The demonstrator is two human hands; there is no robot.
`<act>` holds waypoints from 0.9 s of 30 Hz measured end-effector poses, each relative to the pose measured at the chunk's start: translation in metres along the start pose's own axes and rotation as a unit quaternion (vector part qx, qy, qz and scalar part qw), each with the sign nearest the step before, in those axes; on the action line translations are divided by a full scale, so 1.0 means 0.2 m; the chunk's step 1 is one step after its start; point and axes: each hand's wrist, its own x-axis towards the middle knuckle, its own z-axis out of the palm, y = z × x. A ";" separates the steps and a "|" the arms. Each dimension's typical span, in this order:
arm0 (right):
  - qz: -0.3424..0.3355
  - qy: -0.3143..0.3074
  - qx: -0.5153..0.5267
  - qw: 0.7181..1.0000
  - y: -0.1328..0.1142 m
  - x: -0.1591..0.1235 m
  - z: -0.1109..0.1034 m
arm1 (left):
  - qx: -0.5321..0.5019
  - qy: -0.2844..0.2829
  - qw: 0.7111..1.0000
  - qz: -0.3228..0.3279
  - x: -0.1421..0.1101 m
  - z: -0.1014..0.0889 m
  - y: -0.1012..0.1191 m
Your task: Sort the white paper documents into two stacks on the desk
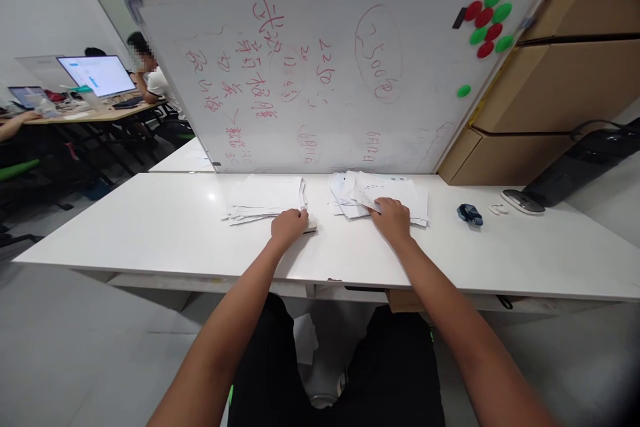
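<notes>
Two piles of paper lie side by side on the white desk. My left hand is closed at the near right corner of the left pile. A small object with a pale top and dark edge sticks out beside its fingers; its kind is unclear, and the palm hides most of it. On the right pile, my right hand grips a sheet of paper by its near edge, thumb at the left side. Handwriting shows on that sheet, which lies slanted over the others.
Behind the papers leans a whiteboard with red writing and several round magnets. Cardboard boxes are stacked at right, near a black bottle, a mouse and a dark blue bundle. A person sits far left.
</notes>
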 end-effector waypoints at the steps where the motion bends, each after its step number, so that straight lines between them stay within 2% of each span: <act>1: 0.000 -0.001 0.000 1.000 0.00 0.00 0.00 | 0.000 0.001 1.000 0.001 0.00 0.00 0.00; 10: 0.003 -0.007 -0.006 1.000 -0.01 0.00 -0.01 | 0.006 0.002 1.000 -0.004 0.00 0.00 0.00; 15: 0.006 -0.036 -0.063 0.997 -0.02 0.01 -0.04 | 0.010 0.000 1.000 -0.002 0.00 0.00 0.00; 20: -0.025 -0.065 -0.147 0.987 -0.04 0.03 -0.04 | 0.002 0.009 1.000 -0.007 0.01 0.01 0.00; 24: -0.020 -0.058 -0.162 0.985 -0.05 0.03 -0.03 | -0.006 0.008 1.000 -0.013 0.01 0.01 0.01; 27: -0.009 -0.076 -0.160 0.984 -0.06 0.04 -0.05 | -0.008 0.009 1.000 -0.015 0.01 0.02 0.01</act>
